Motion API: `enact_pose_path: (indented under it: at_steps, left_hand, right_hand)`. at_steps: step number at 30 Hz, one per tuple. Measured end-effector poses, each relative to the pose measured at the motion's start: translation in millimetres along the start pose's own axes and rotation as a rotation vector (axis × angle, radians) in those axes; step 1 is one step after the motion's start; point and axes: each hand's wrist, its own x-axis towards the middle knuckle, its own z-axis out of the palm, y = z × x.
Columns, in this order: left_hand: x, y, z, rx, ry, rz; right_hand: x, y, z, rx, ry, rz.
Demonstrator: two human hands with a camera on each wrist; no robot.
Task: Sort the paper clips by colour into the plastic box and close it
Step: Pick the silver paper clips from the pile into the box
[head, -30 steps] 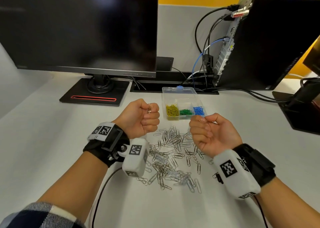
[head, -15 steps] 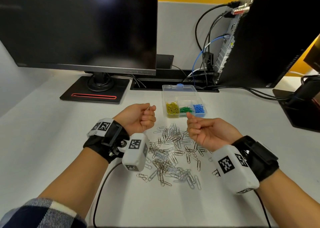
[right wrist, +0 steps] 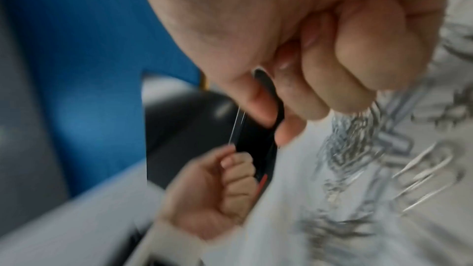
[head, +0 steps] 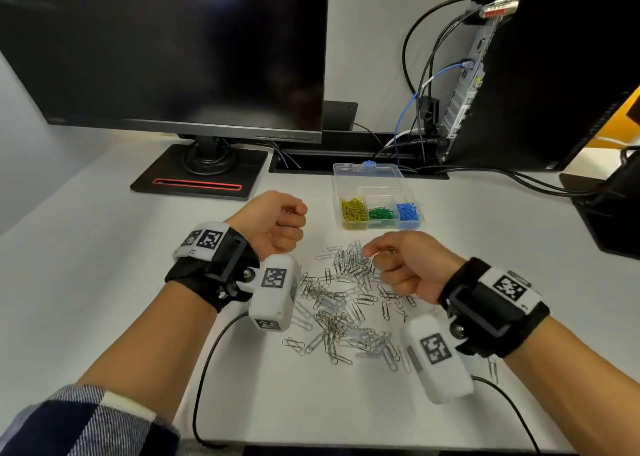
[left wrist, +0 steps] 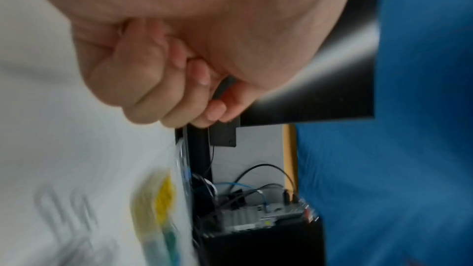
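Fingers [head: 372,249] of our right hand [head: 408,265] are curling over the silver paper clips [head: 343,303]; left hand [head: 273,225] is fisted, contents untellable. Light, stiff, slippery wire: we are judging a pinch across one loop best.

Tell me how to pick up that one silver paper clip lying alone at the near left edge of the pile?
The lone silver clip lies flat on the white desk, slightly apart from the pile of silver clips. Probably best to come straight down from above and pinch its two long sides near one rounded end. It is thin and flat, so a fingertip grip suits it.
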Motion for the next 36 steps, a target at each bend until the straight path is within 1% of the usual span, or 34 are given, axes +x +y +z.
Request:
enact_pose_path:
  at_steps: [1,2,4,5,6,7,8,10,16,20,23,26,28,29,30,33,34,36]
  left_hand:
    - [-2.7,2.6,0.3,0.127,0.070,0.018]
    - [-7.0,5.0,2.9,0.313,0.154,0.049]
    - [-17.4,6.2,8.5,0.818,0.307,0.090]
    - [-21.9,4.9,10.7,1.083,0.354,0.090]
    - [-25.9,2.4,12.6,1.302,0.363,0.079]
    - [-28.2,-1.1,13.8,1.443,0.341,0.062]
    - [-29.5,-4.9,14.5,1.515,0.307,0.039]
    - [-29.8,-12.7,16.4,1.571,0.265,0.013]
    - [-24.3,-24.6,18.2,1.606,0.196,0.023]
    - [-24.0,-24.9,20.4,1.632,0.144,-0.009]
    - [-22.3,-29.0,22.3,1.641,0.183,0.014]
    - [-20.4,-33.1,27.4,1.674,0.232,0.034]
    - [-20.3,-34.4,30.0,1.691,0.244,0.044]
    - [-20.2,-34.6,30.5,1.694,0.242,0.062]
    - [-19.9,-35.0,30.3,1.696,0.240,0.079]
    - [-18.7,-35.7,28.3,1.678,0.218,0.085]
    - [-18.2,-35.9,28.2,1.671,0.209,0.079]
    - [-17.3,-36.2,27.5,1.657,0.204,0.078]
  right_hand:
    - [0.6,-0.9,5.7,-0.195,0.007,-0.031]
    - [0.2,-1.8,12.1,-0.415,0.007,-0.086]
    - [3.5,-0.8,24.2,-0.826,0.020,-0.238]
    - [4.8,-0.4,30.6,-0.966,0.029,-0.295]
    - [6.2,0.1,37.3,-1.051,0.044,-0.319]
    - [8.6,0.8,42.9,-1.100,0.057,-0.323]
    - [12.2,1.7,48.0,-1.134,0.060,-0.315]
    - [19.7,3.5,55.5,-1.174,0.048,-0.302]
    - [27.4,5.5,58.3,-1.204,-0.008,-0.301]
    - [29.8,7.3,50.9,-1.189,-0.038,-0.320]
    - [26.7,8.9,45.8,-1.175,-0.036,-0.336]
    - [20.3,6.7,39.0,-1.080,0.033,-0.355]
    - [11.7,1.3,34.7,-0.926,0.077,-0.332]
    - [7.2,-0.8,31.8,-0.782,0.060,-0.299]
    - [3.1,-1.9,27.8,-0.583,0.017,-0.248]
    - [-5.2,3.1,12.1,0.114,-0.188,-0.075]
    - [-6.7,6.1,7.3,0.276,-0.241,-0.049]
    - [-8.5,11.9,-1.0,0.504,-0.316,-0.020]
